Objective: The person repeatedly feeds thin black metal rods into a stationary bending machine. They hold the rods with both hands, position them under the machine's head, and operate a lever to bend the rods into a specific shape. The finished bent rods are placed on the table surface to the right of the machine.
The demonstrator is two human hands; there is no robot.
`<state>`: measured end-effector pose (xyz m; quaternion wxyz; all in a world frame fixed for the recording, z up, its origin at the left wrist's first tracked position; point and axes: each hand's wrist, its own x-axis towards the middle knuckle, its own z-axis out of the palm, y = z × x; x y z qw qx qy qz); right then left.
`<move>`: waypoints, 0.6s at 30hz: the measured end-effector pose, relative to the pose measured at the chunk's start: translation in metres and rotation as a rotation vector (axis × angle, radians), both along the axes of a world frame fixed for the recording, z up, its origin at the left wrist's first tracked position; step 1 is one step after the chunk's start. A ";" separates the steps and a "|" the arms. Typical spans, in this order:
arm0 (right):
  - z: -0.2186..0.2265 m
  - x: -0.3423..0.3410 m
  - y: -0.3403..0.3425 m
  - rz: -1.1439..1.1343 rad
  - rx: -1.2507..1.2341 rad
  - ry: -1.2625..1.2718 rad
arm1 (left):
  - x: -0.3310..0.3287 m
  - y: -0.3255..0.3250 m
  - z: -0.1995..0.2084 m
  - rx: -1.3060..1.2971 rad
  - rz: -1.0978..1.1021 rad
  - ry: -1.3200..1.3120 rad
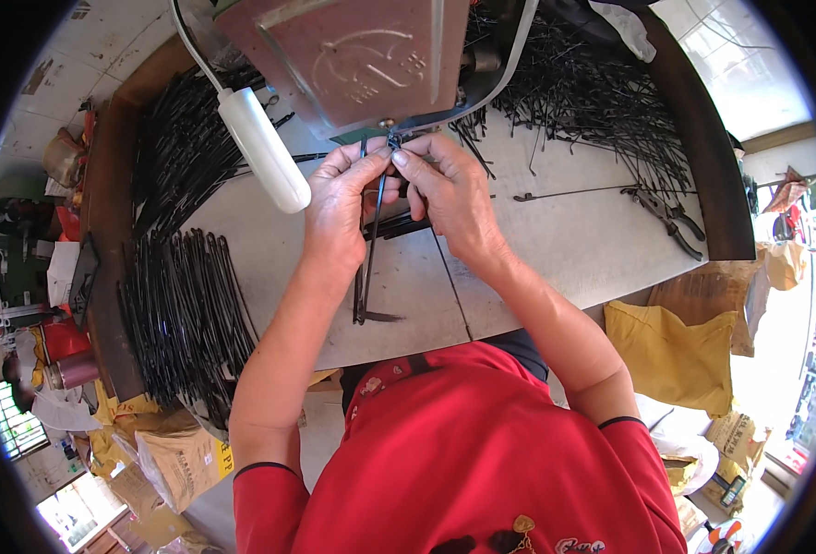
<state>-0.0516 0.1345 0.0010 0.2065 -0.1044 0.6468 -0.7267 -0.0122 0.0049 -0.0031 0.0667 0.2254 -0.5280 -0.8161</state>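
Just below the front of a reddish-brown machine [348, 60], my two hands work close together over the table. My left hand [339, 198] is closed, thumb against fingers, on a jointed black umbrella rib [371, 249]. Its thin rods hang down past my wrist toward the table's near side. At the rib's upper end, my right hand [454, 189] pinches a small dark joint between thumb and forefinger. The fingers partly hide the exact grip. Several more black ribs [399, 224] lie on the table under and behind my hands.
A white lamp [265, 152] hangs at the left of my hands. Bundles of black ribs [186, 314] lie at the left, and a loose heap [583, 88] at the far right. Pliers [671, 222] rest near the right edge. Dark raised borders [108, 212] flank the grey tabletop [556, 240].
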 end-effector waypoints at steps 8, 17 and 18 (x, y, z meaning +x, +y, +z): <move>0.003 -0.002 0.001 -0.006 -0.038 -0.013 | 0.003 0.011 0.003 -0.013 0.059 0.039; 0.002 -0.015 0.004 0.073 -0.056 -0.096 | -0.001 0.004 0.000 0.043 0.037 0.015; -0.001 -0.018 0.005 0.088 -0.036 -0.091 | -0.001 0.002 -0.001 0.055 0.031 0.016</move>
